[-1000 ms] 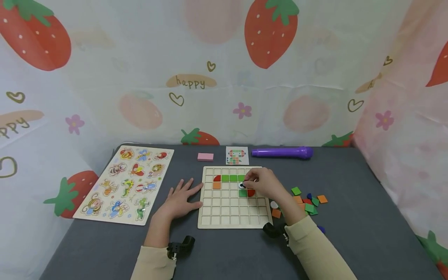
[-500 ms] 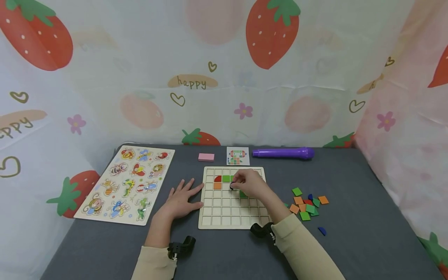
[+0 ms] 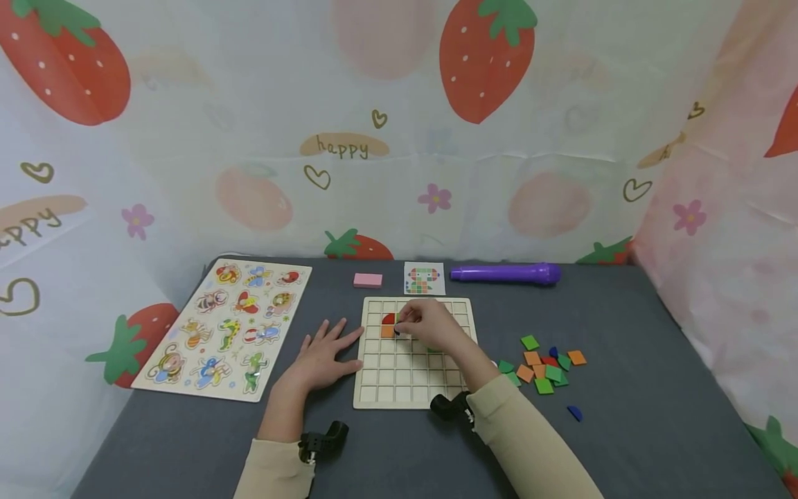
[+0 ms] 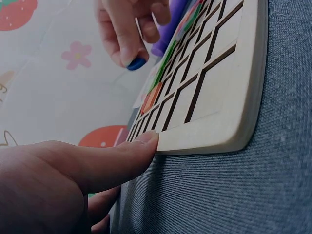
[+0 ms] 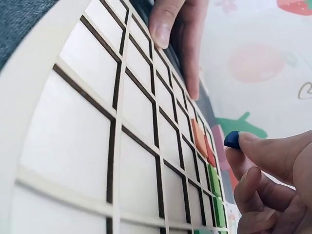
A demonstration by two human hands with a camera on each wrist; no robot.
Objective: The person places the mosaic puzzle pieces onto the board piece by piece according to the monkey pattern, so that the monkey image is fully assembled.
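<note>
A wooden grid board [image 3: 399, 378] lies on the table, with a red rounded tile [image 3: 388, 319] and an orange square tile [image 3: 387, 331] in its upper left cells. Green tiles [image 5: 218, 210] sit in the row beside them, partly covered by my right hand in the head view. Thumb and fingertip of my right hand [image 3: 431, 324] pinch a small blue rounded tile [image 5: 232, 140], held above the board near the orange tile. My left hand [image 3: 321, 360] rests with spread fingers at the board's left edge, its thumb [image 4: 144, 141] touching the rim.
Loose orange, green, red and blue tiles [image 3: 544, 385] lie right of the board. Behind it are a pink block [image 3: 368, 280], a pattern card [image 3: 424, 278] and a purple tube [image 3: 505, 273]. An insect picture board [image 3: 212, 326] lies to the left.
My right hand has moved left across the board with the pinched tile, from the right-hand columns toward the orange tile. My left hand has stayed in place.
</note>
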